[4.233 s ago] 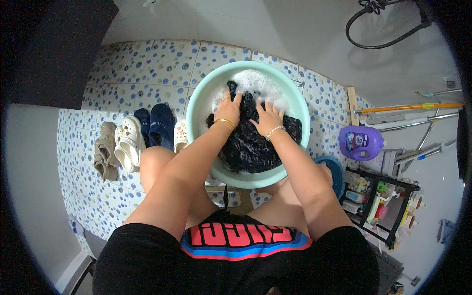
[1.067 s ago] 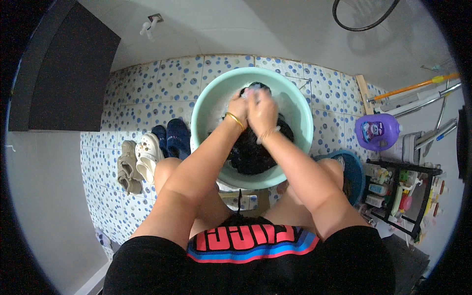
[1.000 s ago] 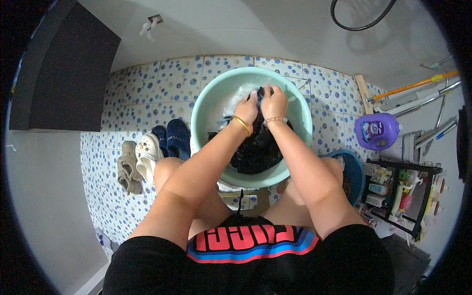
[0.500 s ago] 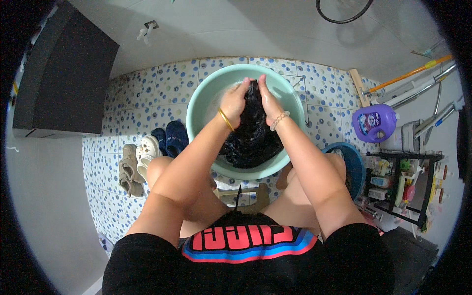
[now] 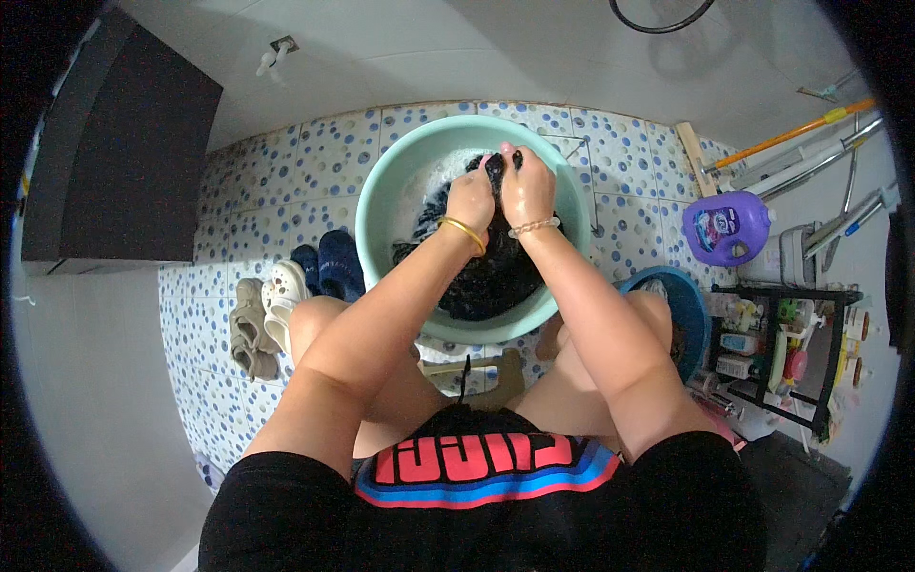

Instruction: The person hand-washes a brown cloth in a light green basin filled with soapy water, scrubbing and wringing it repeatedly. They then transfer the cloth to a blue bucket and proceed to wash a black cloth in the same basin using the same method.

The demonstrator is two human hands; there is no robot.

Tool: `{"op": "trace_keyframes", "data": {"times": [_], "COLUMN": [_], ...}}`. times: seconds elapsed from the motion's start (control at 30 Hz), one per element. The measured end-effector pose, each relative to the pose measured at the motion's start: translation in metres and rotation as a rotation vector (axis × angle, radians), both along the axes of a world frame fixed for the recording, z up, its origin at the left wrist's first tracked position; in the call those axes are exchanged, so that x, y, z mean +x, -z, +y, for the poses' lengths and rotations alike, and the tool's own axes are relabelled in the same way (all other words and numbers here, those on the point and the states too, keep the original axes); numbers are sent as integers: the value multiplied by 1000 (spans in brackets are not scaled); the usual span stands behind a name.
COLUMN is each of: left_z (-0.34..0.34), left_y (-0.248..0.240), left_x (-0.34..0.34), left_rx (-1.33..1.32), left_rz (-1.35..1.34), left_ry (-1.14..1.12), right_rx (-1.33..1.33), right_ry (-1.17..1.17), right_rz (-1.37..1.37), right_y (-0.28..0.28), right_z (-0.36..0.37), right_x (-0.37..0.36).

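A pale green basin (image 5: 370, 229) stands on the tiled floor in front of my knees. Inside it lies a wet black garment (image 5: 488, 286), with whitish suds (image 5: 444, 175) along its far left side. My left hand (image 5: 471, 202), with a gold bangle at the wrist, is closed on a bunched part of this garment. Close beside it, my right hand (image 5: 528, 194), wearing a beaded bracelet, has its fingers curled round the same bunch. Both hands are over the far half of the basin; the fingertips are partly hidden by the cloth.
To the left are beige shoes (image 5: 251, 329), white clogs (image 5: 285, 294) and dark blue slippers (image 5: 339, 267). A purple detergent jug (image 5: 726, 229) stands at the right, near a blue tub (image 5: 694, 310) and a black rack (image 5: 762, 400) of bottles. A dark cabinet (image 5: 133, 153) hangs at the upper left.
My hands, flatter and more stretched before, have closed on the garment and drawn nearer each other. The cloth between them is bunched, and more suds show on the left.
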State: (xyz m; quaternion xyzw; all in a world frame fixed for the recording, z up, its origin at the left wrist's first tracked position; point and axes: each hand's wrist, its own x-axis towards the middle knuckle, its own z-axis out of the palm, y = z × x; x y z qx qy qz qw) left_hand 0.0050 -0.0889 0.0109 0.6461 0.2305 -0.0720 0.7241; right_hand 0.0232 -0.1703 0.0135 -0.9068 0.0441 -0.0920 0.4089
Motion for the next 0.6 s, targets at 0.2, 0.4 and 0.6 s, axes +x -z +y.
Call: {"op": "trace_keyframes", "data": {"times": [0.2, 0.4, 0.6], "left_z": [26, 15, 71], "left_y": [52, 22, 31], "left_x": [17, 1, 11], "left_rx": [-548, -341, 835], "left_rz": [-89, 86, -27], "left_ry": [43, 94, 418], "right_rx": [69, 61, 296], "right_ry": [-313, -69, -158], "right_rz": [-261, 86, 609], "right_y": [-18, 27, 69], "right_z": [25, -1, -34], "right_x": [-42, 11, 22]}}
